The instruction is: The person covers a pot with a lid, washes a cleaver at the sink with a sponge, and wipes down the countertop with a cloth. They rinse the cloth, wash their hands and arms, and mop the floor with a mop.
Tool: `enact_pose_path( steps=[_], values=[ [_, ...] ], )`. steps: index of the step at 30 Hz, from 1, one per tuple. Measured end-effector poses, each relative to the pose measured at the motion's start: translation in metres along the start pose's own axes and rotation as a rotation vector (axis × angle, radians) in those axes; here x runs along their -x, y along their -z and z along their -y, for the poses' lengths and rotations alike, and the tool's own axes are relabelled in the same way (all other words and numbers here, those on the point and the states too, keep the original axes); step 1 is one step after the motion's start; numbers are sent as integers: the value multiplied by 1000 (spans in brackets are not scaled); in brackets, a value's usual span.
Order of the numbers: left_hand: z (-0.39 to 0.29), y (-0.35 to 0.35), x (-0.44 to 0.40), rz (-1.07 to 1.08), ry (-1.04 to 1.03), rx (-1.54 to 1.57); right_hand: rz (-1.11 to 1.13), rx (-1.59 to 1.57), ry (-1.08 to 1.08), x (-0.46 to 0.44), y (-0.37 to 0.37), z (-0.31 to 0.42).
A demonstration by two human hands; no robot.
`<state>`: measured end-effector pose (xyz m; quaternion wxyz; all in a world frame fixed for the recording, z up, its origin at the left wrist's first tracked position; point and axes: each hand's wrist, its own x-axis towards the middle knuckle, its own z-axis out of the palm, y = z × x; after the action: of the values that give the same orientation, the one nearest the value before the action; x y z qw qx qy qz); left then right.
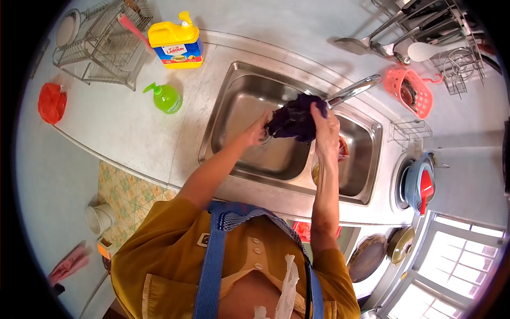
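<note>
A crumpled dark purple cloth (297, 118) hangs over the double sink (249, 109), just below the faucet (356, 90). My right hand (325, 127) is closed on its right side, with the thumb over the top. By the cloth's lower left edge is my left hand (257, 131), its fingers stretched out and apart over the large basin. Whether its fingertips touch the cloth, I cannot tell. Behind my right wrist, a reddish item (342, 149) lies in the small basin, partly hidden.
A green pump bottle (166, 99) and a yellow detergent jug (176, 45) stand left of the sink, near a wire dish rack (101, 53). A pink basket (408, 91) and hanging utensils (393, 42) are at the right. Blue basins (417, 183) lean beyond the counter's right end.
</note>
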<state>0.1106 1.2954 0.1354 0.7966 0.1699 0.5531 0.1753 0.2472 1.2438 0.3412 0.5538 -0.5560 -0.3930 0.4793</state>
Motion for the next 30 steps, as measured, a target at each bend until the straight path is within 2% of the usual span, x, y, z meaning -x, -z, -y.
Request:
enact_pose_path(
  steps=[1,3,4,5,6,7,8,10,12,14,15,16,17,18,19,21,22,23,24,25,26,27,29,30],
  values=[
    [2,0,-7,1,3,6,-39,-146,-100,5,-3,5],
    [10,-2,-21,593,-99,481,48,-301,-54,-6,7,-60],
    [3,-7,-8,594,-108,473,106,-360,-44,-7,7,-86],
    [2,-6,-29,595,-113,482,131,-323,-159,-3,0,-113],
    [6,1,-73,1062,-93,588,133,-114,-175,7,-7,-139],
    [13,5,-74,957,-115,625,94,56,-205,14,-21,-158],
    [20,5,-69,882,-109,657,157,279,96,17,-33,-161],
    [32,5,-65,791,-108,689,10,800,757,24,-57,-166],
    [41,-1,-67,683,-109,692,-14,872,715,13,-60,-171],
    [47,-8,-67,506,-102,647,-23,1163,281,-18,-44,-188],
    [50,-13,-67,391,-93,611,-70,1214,65,-38,-39,-185],
    [53,-15,-68,291,-102,566,-200,986,34,-50,-26,-191],
    [52,-18,-69,205,-121,525,-252,852,-229,-65,-15,-203],
    [40,-20,-50,110,-200,445,-232,600,-225,-66,-5,-234],
    [30,-21,-43,115,-202,445,-210,355,-210,-70,3,-254],
    [23,-17,-38,227,-233,631,-95,179,-11,-59,-1,-240],
    [24,-11,-35,183,-177,702,-43,211,30,-48,-5,-234],
    [35,4,-58,179,-183,793,68,367,-36,-34,-14,-198],
    [29,14,-49,313,-189,703,101,478,64,-22,-23,-197],
    [23,20,-39,449,-195,614,110,645,309,-7,-37,-197],
    [28,19,-42,543,-176,712,70,814,561,7,-50,-196],
    [33,18,-46,638,-147,805,65,816,558,12,-60,-182],
    [34,6,-46,504,-123,713,96,1080,284,17,-77,-155],
    [33,0,-45,433,-116,666,1,1153,367,2,-73,-161]
  ],
)
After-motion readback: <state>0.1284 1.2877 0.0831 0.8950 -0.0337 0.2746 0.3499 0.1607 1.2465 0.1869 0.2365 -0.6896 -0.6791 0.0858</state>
